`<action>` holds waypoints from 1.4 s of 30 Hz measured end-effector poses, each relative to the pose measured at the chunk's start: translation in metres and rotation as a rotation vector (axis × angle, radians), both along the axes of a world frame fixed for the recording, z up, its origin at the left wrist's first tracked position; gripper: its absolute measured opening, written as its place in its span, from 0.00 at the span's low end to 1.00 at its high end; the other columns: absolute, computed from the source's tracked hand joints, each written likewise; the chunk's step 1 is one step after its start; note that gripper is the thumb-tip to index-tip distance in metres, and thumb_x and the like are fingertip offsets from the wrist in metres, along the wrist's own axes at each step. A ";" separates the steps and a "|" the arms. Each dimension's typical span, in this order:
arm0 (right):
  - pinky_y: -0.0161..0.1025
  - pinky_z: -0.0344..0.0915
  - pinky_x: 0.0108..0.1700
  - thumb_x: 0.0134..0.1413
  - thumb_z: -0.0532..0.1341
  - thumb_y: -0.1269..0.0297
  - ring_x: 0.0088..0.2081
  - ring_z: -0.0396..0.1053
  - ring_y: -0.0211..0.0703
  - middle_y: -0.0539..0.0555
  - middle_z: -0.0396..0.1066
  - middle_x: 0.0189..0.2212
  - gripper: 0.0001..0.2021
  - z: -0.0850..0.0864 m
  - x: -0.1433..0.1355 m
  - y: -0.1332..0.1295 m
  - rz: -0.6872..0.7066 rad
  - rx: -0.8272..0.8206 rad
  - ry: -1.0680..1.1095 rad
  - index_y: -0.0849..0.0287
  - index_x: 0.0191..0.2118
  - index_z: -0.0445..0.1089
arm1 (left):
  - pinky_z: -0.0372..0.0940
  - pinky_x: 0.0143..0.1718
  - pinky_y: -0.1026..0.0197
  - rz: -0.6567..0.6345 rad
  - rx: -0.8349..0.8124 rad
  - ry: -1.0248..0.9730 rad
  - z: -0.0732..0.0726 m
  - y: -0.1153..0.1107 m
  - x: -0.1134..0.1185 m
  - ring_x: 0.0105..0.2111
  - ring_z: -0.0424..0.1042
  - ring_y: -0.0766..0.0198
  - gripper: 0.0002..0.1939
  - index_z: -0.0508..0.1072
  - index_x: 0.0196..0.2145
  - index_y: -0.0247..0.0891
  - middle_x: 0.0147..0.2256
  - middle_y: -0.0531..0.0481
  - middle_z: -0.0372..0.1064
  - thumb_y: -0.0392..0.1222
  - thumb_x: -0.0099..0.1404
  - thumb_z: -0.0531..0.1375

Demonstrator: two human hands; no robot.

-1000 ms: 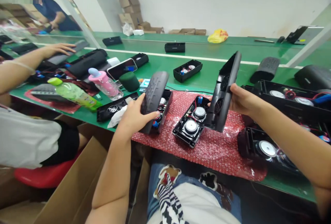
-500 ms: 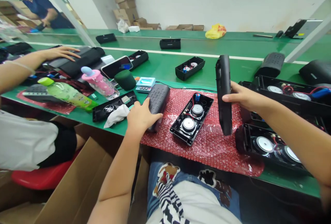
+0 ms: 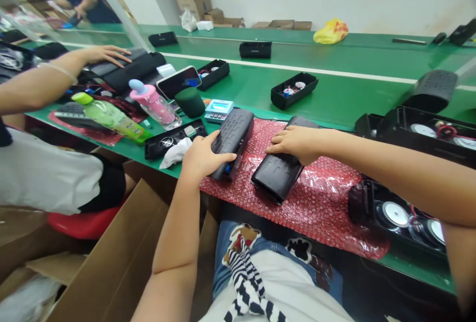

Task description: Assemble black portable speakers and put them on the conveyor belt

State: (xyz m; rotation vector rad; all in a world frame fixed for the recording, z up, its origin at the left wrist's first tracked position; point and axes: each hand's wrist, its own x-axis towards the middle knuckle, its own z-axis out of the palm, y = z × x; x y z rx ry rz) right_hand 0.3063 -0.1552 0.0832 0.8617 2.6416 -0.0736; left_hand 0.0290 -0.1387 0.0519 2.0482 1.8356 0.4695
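On the red bubble wrap [image 3: 320,208] lie two black speaker casings side by side. My left hand [image 3: 201,159] grips the near end of the left speaker [image 3: 233,133], which has a dimpled top; a bit of blue shows at its side, beside my thumb. Draped across the other casing is my right hand [image 3: 295,142], its fingers curled over the edge of a black speaker cover [image 3: 277,173]. That cover sits on top of the open housing, whose speaker cones are now hidden.
Open speaker housings [image 3: 396,215] stand stacked at right. A white tissue [image 3: 176,153], a small meter [image 3: 218,110], a phone [image 3: 178,83], a pink bottle [image 3: 154,103] and a green bottle [image 3: 111,116] are at left. A co-worker's hand [image 3: 107,55] rests on black casings. More housings [image 3: 293,90] sit behind.
My right hand has brought the upright cover left and down, laying it over the open housing. My left hand stays on the left speaker, which is tilted slightly. The view has shifted a little.
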 end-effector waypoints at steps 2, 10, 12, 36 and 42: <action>0.50 0.61 0.49 0.37 0.65 0.73 0.51 0.64 0.58 0.62 0.67 0.52 0.41 -0.005 -0.002 0.003 -0.004 -0.029 -0.012 0.57 0.62 0.57 | 0.65 0.49 0.45 -0.054 -0.102 -0.302 0.003 0.007 -0.019 0.45 0.70 0.45 0.46 0.65 0.59 0.41 0.47 0.43 0.69 0.58 0.42 0.68; 0.52 0.61 0.50 0.35 0.64 0.75 0.52 0.65 0.58 0.61 0.68 0.52 0.40 -0.020 0.005 0.007 0.016 -0.100 0.107 0.55 0.61 0.61 | 0.68 0.45 0.46 -0.067 -0.134 -1.180 0.006 0.013 -0.059 0.49 0.70 0.47 0.36 0.69 0.51 0.40 0.46 0.42 0.72 0.67 0.54 0.50; 0.51 0.62 0.49 0.33 0.65 0.75 0.51 0.66 0.58 0.61 0.69 0.51 0.40 -0.021 0.006 0.008 0.008 -0.108 0.148 0.55 0.60 0.62 | 0.67 0.45 0.44 0.013 -0.116 -1.098 0.007 0.011 -0.056 0.51 0.68 0.46 0.39 0.68 0.53 0.42 0.49 0.42 0.71 0.70 0.55 0.45; 0.50 0.60 0.48 0.37 0.65 0.73 0.48 0.66 0.55 0.59 0.69 0.49 0.39 -0.014 0.003 0.001 -0.032 -0.072 0.060 0.52 0.61 0.61 | 0.62 0.51 0.47 0.058 0.003 0.341 -0.009 0.000 0.030 0.51 0.64 0.42 0.48 0.54 0.65 0.45 0.50 0.37 0.59 0.66 0.51 0.60; 0.51 0.60 0.48 0.37 0.66 0.72 0.49 0.65 0.57 0.59 0.68 0.50 0.40 -0.011 0.001 -0.001 -0.059 -0.072 0.033 0.52 0.61 0.60 | 0.62 0.50 0.46 0.065 0.005 0.381 -0.007 -0.002 0.032 0.51 0.64 0.40 0.48 0.54 0.65 0.46 0.50 0.36 0.60 0.66 0.51 0.60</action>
